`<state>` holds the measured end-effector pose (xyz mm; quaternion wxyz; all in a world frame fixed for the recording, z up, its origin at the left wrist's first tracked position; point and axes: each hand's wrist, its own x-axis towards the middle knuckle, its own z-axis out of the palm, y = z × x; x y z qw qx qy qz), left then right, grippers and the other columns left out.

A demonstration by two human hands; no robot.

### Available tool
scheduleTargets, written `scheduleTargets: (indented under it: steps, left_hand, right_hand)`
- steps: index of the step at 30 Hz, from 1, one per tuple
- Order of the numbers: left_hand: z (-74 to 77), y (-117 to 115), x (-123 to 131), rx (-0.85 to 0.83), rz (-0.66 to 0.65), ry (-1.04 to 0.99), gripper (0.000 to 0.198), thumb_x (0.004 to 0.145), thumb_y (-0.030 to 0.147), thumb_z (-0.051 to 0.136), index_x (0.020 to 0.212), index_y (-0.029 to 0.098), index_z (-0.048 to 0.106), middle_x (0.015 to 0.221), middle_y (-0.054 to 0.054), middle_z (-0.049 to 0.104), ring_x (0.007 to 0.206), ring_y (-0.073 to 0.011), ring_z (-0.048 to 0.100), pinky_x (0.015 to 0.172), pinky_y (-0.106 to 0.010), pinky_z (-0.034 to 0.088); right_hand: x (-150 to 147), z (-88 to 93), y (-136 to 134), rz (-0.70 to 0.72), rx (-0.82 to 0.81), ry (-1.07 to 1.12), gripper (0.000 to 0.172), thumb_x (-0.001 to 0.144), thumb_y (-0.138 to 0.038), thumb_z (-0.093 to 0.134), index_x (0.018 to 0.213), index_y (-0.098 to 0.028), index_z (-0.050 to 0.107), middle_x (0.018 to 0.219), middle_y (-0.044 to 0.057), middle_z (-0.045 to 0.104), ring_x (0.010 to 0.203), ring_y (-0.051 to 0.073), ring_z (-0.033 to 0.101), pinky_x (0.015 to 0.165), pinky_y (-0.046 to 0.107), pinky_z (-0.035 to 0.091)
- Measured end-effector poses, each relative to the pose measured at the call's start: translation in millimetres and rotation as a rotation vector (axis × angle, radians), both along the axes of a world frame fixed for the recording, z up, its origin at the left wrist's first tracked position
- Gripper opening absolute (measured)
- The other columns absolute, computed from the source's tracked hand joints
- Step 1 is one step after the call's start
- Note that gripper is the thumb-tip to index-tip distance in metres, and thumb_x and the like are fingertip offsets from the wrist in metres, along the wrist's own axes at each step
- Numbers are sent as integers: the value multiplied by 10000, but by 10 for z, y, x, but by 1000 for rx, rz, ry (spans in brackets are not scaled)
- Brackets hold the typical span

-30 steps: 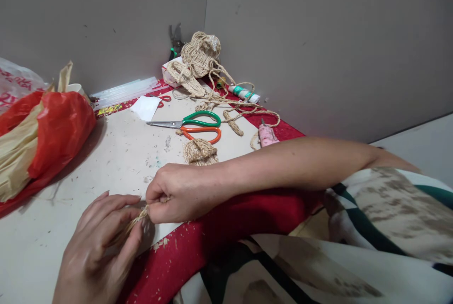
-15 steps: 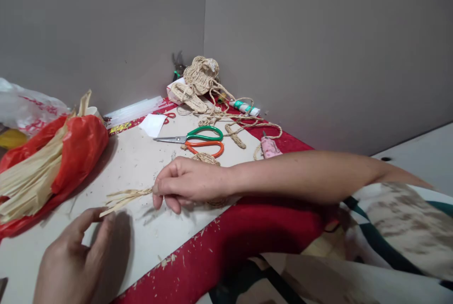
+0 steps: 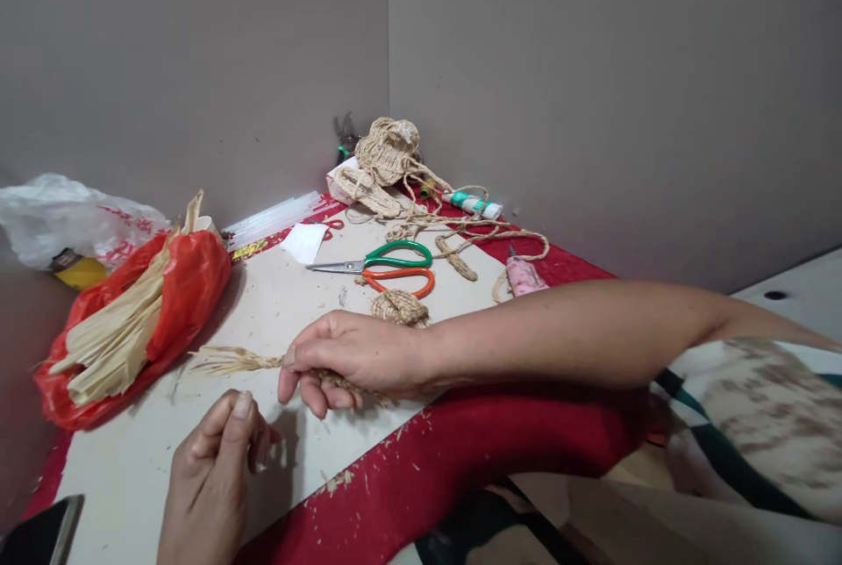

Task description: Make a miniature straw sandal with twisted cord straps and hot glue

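Observation:
My right hand (image 3: pixel 352 354) pinches a braided straw cord (image 3: pixel 269 362) between thumb and fingers. Loose pale strands fan out from its left end, while more braid shows under my fingers. Below those strands, my left hand (image 3: pixel 217 460) has its thumb pressed to curled fingers, apart from the cord, and I see nothing in it. Scissors (image 3: pixel 395 267) with one green and one orange handle lie beyond my right hand. Between the scissors and my wrist sits a small woven straw piece (image 3: pixel 399 308).
A red plastic bag (image 3: pixel 197 275) of dried husks (image 3: pixel 124 328) lies left, beside a clear bag (image 3: pixel 72 218). Straw rope (image 3: pixel 388 153), clear sticks (image 3: pixel 273 218), a tube (image 3: pixel 474 203) and a pink-wrapped tool (image 3: pixel 524 274) lie toward the wall corner. A phone (image 3: pixel 43 534) rests lower left.
My left hand has come away from the loose strands, moved right and closed its fingers. My right hand keeps its pinch on the cord. The view has shifted left.

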<state>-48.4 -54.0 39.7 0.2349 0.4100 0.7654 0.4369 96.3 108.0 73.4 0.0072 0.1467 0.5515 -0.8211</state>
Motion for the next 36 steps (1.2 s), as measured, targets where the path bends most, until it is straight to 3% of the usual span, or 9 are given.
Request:
scheduleTargets:
  steps: [3,5,8,11,14,18,25,36]
  left_hand:
    - [-7,-16,9,42,-28,10,483,919,570,529,583,224,558,612,12,574,628,-133,529,614,-200,435]
    - [-6,-14,-9,79,-8,19,396,840,572,648,636,232,647,631,12,627,631,-135,567,624,-198,469]
    - [-22,-6,-49,148,138,-18,328,648,547,830,748,246,748,657,12,688,624,-142,620,613,-198,518]
    - [-67,-8,-73,205,253,-156,344,568,473,900,804,254,777,775,-1,763,710,-155,691,680,-197,559]
    - [-117,-9,-74,251,253,-284,338,550,398,925,820,251,785,851,-14,789,795,-175,726,757,-221,581]
    - [-155,-8,-83,304,215,-353,306,572,345,918,824,241,779,859,-16,782,762,-187,726,747,-272,599]
    - [-129,-55,-95,279,190,-238,247,652,361,874,831,224,775,857,-21,763,811,-211,706,776,-318,583]
    - [26,-47,98,221,262,-143,281,571,500,891,683,270,775,746,16,744,736,-153,657,741,-220,536]
  right_hand:
    - [-27,12,-38,30,-10,-4,309,960,-108,408,751,-110,635,500,-43,569,359,39,400,353,153,289]
    - [-44,12,-53,48,-11,0,303,954,-95,408,754,-112,635,501,-46,571,359,39,408,353,151,296]
    - [-61,1,-68,65,-27,-10,299,955,-102,410,749,-118,626,491,-50,567,347,38,401,345,151,289]
    - [-68,-24,-85,92,-50,-18,286,955,-116,422,752,-120,623,487,-52,566,341,36,394,340,151,277]
    - [-74,-53,-106,131,-66,-13,272,957,-127,428,766,-119,622,490,-51,568,342,37,393,340,155,270]
    - [-84,-66,-130,178,-64,-22,267,970,-135,423,792,-110,621,483,-53,565,339,36,391,351,160,276]
    - [-70,-78,-122,245,-82,-42,282,994,-147,424,803,-104,627,485,-55,570,342,27,401,362,153,271]
    - [-32,-109,-153,302,-158,-11,303,1011,-133,405,803,-101,624,496,-50,592,344,19,423,377,140,282]
